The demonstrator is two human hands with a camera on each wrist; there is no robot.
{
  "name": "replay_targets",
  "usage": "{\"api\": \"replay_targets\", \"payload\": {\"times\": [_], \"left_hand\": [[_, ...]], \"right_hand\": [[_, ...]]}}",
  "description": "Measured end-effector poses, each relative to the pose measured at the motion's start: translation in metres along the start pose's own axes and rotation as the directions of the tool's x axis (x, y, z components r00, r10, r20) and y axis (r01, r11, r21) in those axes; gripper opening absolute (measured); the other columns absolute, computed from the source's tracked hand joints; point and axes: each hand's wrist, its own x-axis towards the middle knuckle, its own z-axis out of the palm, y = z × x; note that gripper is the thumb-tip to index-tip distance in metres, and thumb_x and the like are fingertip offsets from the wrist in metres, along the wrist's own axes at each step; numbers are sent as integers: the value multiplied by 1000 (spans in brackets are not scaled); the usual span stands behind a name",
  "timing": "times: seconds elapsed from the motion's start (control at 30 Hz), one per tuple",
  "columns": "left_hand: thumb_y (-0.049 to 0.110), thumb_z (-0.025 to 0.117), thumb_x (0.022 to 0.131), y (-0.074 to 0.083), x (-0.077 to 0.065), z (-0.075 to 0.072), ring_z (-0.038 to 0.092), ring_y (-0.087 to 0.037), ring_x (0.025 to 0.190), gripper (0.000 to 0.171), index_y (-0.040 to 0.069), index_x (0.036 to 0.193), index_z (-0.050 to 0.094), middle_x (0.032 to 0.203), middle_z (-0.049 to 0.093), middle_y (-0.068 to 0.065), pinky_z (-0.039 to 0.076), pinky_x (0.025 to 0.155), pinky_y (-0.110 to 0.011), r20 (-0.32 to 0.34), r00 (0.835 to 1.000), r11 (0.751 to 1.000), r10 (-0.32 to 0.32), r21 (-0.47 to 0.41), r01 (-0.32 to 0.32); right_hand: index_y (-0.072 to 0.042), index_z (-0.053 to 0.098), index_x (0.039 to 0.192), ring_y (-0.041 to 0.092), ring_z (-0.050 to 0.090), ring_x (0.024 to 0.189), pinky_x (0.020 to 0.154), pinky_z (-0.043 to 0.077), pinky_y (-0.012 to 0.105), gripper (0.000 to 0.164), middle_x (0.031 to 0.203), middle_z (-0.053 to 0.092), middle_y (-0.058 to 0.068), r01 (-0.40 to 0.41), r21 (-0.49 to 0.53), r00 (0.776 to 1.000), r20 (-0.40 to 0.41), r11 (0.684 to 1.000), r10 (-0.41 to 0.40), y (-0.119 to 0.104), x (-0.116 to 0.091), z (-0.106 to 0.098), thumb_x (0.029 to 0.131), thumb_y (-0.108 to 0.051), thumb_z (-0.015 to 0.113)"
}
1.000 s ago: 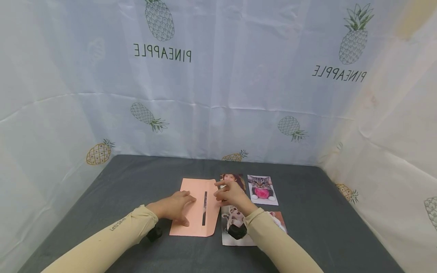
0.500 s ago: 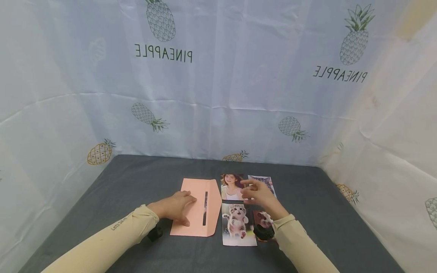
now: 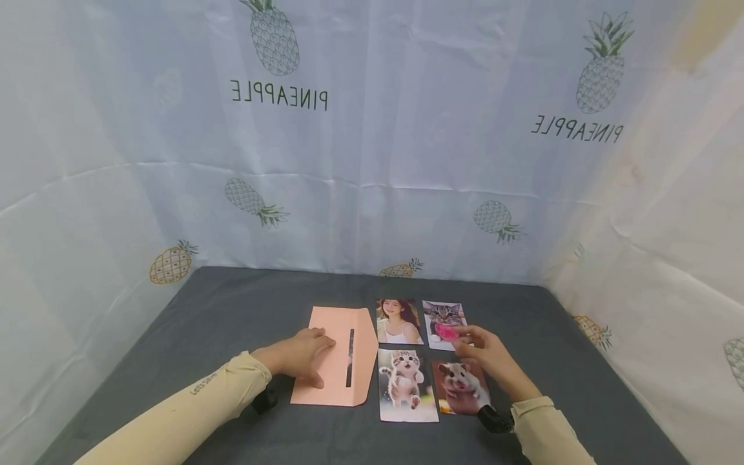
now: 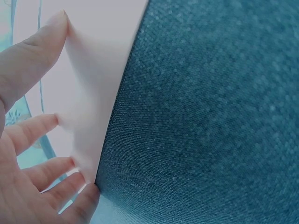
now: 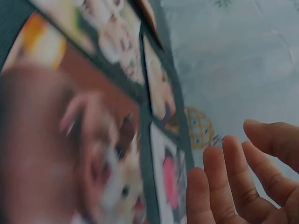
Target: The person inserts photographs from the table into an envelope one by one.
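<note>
A pink envelope point(image 3: 331, 386) lies on the dark cloth, its flap spread out to the right and a dark slit showing near the flap. My left hand point(image 3: 298, 355) rests on the envelope's left part, fingers spread. In the left wrist view the thumb and fingertips touch its pale surface point(image 4: 98, 51) near an edge. My right hand point(image 3: 491, 355) hovers, holding nothing, near the photo of a cat with a pink object point(image 3: 437, 316) and the hamster photo point(image 3: 462, 387). Its fingers point(image 5: 238, 172) are loosely extended in the right wrist view.
Left of those two lie a portrait photo of a person point(image 3: 398, 330) and a kitten photo point(image 3: 408, 403), together making a two-by-two block beside the envelope. The dark tablecloth point(image 3: 244, 294) reaches to a white curtain point(image 3: 372, 142) printed with pineapples.
My right hand has moved rightward from the envelope's flap, across the photos, uncovering the portrait and the kitten photo. The flap now lies spread flatter to the right. My left hand stays put.
</note>
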Motion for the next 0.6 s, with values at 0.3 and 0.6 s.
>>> {"api": "replay_targets", "payload": {"times": [0.3, 0.6], "left_hand": [[30, 88, 68, 3, -1, 0, 32, -39, 140, 77, 9, 134, 54, 150, 37, -21, 36, 108, -53, 4, 1000, 1000, -12, 2, 12], [30, 87, 69, 2, 0, -1, 31, -38, 141, 76, 10, 135, 53, 152, 35, -19, 36, 108, -54, 13, 1000, 1000, -22, 9, 22]], "right_hand": [[6, 50, 132, 22, 65, 95, 78, 56, 40, 48, 104, 64, 17, -79, -88, 996, -44, 993, 76, 30, -14, -29, 93, -15, 65], [14, 48, 127, 15, 64, 90, 74, 56, 40, 50, 98, 68, 13, -122, -137, 991, 38, 983, 128, 44, -22, -44, 90, -12, 68]]}}
